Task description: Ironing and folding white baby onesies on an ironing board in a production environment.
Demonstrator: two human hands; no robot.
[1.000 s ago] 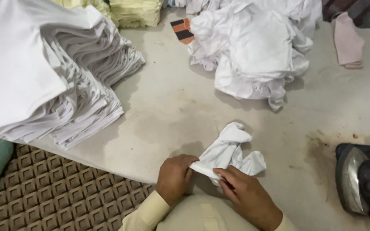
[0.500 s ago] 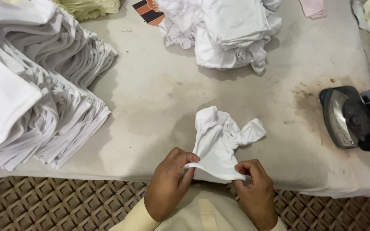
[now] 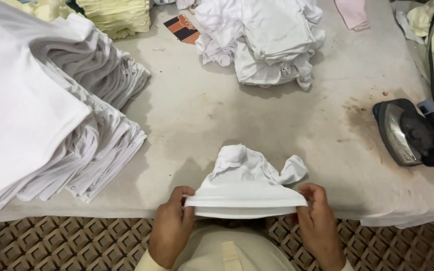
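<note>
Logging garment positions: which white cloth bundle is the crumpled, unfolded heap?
The white heap at the table's far middle; the stack at the left is neatly folded, and the hands hold a single garment.

Both hands, left hand (image 3: pixel 171 231) and right hand (image 3: pixel 319 228), stretch a white garment (image 3: pixel 249 183) at the table (image 3: pixel 217 120) edge.
</note>
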